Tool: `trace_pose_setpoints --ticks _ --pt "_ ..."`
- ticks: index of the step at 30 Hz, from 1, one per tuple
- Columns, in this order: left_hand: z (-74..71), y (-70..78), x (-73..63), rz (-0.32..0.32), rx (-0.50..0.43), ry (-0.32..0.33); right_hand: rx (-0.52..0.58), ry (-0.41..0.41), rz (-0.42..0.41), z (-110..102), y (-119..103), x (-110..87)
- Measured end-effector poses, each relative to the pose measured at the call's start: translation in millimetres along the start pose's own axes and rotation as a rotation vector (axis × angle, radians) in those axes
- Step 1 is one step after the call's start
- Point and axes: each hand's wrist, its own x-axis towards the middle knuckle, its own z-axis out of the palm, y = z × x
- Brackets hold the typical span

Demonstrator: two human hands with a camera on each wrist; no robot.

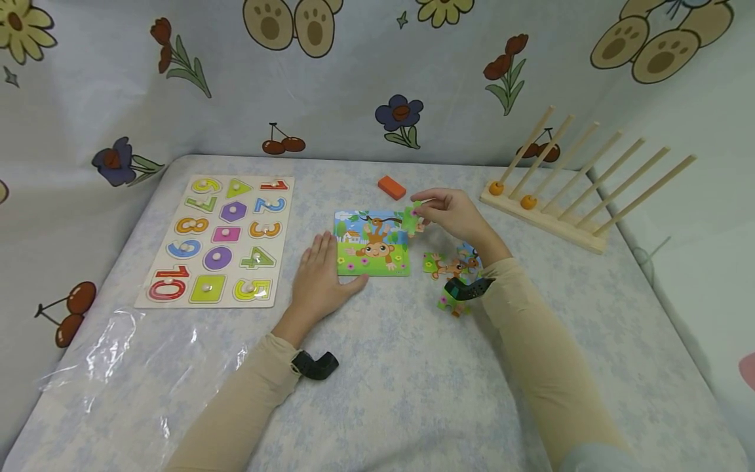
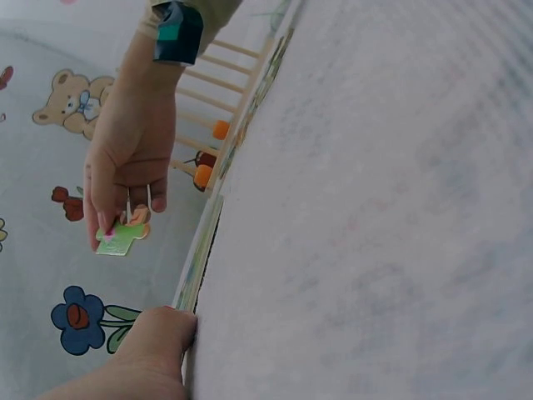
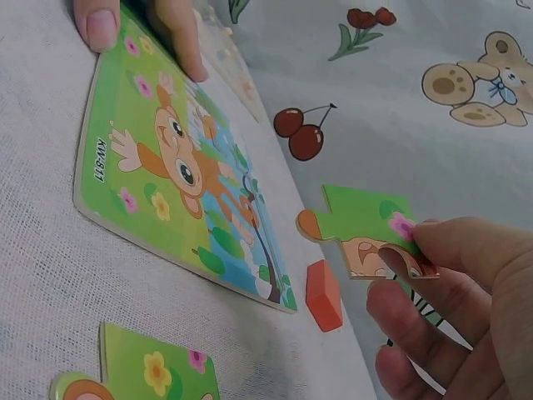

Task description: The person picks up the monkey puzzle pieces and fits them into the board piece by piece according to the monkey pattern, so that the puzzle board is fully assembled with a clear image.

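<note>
A monkey picture board (image 1: 373, 252) lies on the table, with a printed monkey, flowers and sky. My left hand (image 1: 321, 278) rests flat with fingers spread along the board's left edge, its thumb by the lower edge. Between thumb and fingers, my right hand (image 1: 457, 216) pinches a green jigsaw piece (image 3: 366, 237) with a pink flower and part of a monkey. It is held up off the table and overlaps the board's upper right corner in the head view. Several loose jigsaw pieces (image 1: 451, 265) lie below the right hand, partly hidden by the wrist camera.
To the left lies a number and shape board (image 1: 215, 242). An orange block (image 1: 392, 187) sits behind the picture board. At the back right stands a wooden peg rack (image 1: 545, 216) with tall rods and orange beads. Clear plastic wrap (image 1: 118, 354) lies at the front left.
</note>
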Motion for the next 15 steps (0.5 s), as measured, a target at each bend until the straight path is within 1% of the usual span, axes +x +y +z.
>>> trace_pose_setpoints --ticks 2,4,15 --pt "0.4 -0.1 0.0 0.001 -0.001 0.001 -0.004 -0.001 -0.007 0.1 -0.6 0.1" --pt "0.7 -0.1 0.1 0.002 -0.002 0.003 -0.007 -0.001 -0.011 0.2 3.6 3.1" --pt "0.7 0.2 0.2 0.001 -0.002 0.002 -0.015 -0.015 0.001 1.1 -0.9 2.4"
